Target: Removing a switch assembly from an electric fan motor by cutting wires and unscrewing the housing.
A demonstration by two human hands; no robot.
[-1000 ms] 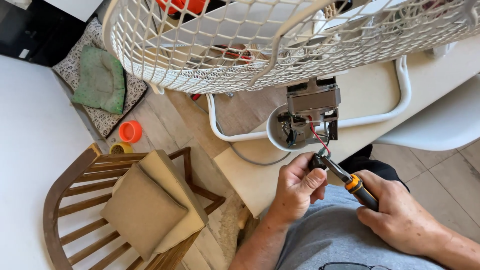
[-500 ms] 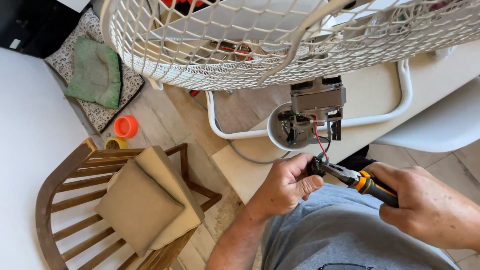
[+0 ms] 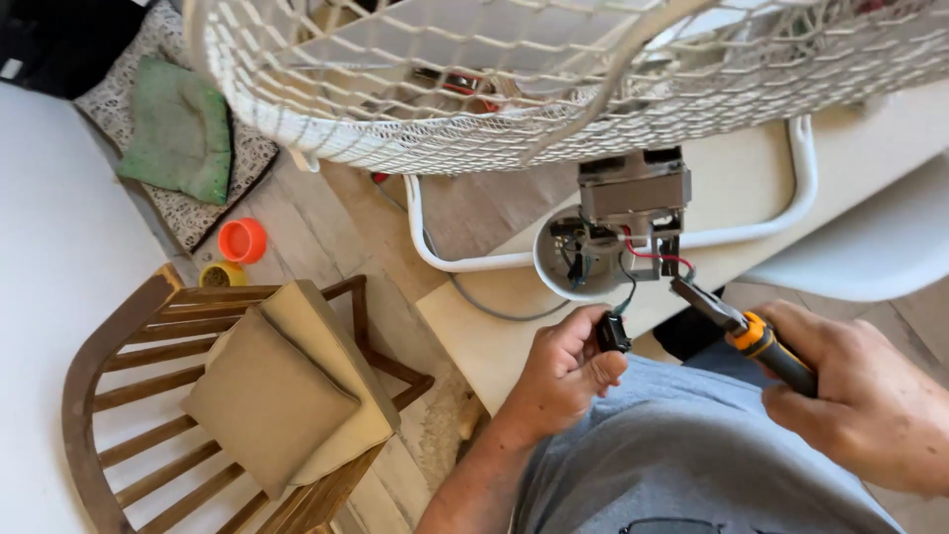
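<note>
A small black connector [image 3: 613,332] on its wire is pinched in the fingers of the left hand [image 3: 563,376], at 7 o'clock from the grey motor block [image 3: 633,203]. Pliers [image 3: 743,336] are gripped by the right hand [image 3: 860,396], closed round the orange-and-black handle. The wire is best kept slack and the connector held steady while the tips are brought in. The pliers' long axis is laid from 4 to 10 o'clock, nose toward the red wire [image 3: 652,255].

A wooden chair [image 3: 148,396] holds a tan cushion [image 3: 287,386]; an orange cap [image 3: 242,239] lies near a green cloth [image 3: 178,129].
</note>
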